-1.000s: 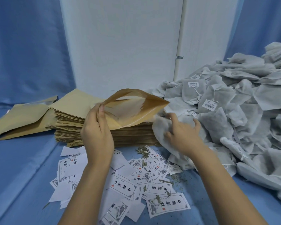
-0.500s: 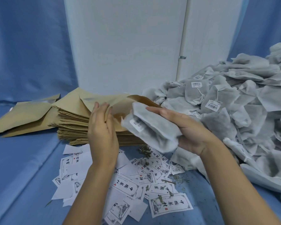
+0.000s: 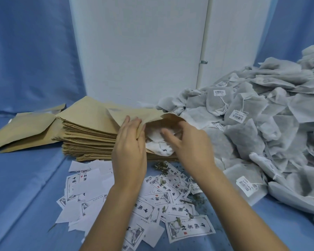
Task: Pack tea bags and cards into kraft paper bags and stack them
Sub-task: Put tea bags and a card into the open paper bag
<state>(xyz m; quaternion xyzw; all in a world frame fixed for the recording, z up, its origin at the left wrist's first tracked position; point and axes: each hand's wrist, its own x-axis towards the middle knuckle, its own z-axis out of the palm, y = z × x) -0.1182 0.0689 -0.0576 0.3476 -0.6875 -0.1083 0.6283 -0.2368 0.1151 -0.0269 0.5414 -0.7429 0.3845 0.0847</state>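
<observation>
Left hand (image 3: 129,153) is raised over the front of the stack. Its fingers lie on top of the upper lip of a kraft paper bag (image 3: 134,115) and pinch it, lifting the mouth open toward the right. The thumb is hidden under the paper.

Right hand (image 3: 194,151) is at the bag mouth with its fingers stretched out and spread. The tips touch a white tea bag (image 3: 159,142) and are blurred; no curl round it is visible. The tea bag sits halfway in the mouth, with its crumpled lower part sticking out over the bag's bottom lip.

The open bag lies on top of a tall stack of flat kraft bags (image 3: 87,134), centre-left on the blue worktop (image 3: 25,187). A few more flat kraft bags (image 3: 25,129) lie spread to the left of the stack, touching it.

A big heap of tea bags (image 3: 261,124) fills the right side, many with barcode tags on strings. Its near edge is just beside the right hand.

Printed cards (image 3: 188,227) are scattered loose in front of the stack and under both forearms. Some are face up with black characters and a red stamp, others show blank backs. Loose dried tea leaves (image 3: 160,166) lie on the cards and on the cloth near the stack's front.

A white panel (image 3: 138,51) stands upright behind the stack, with a blue curtain (image 3: 29,51) on either side.
</observation>
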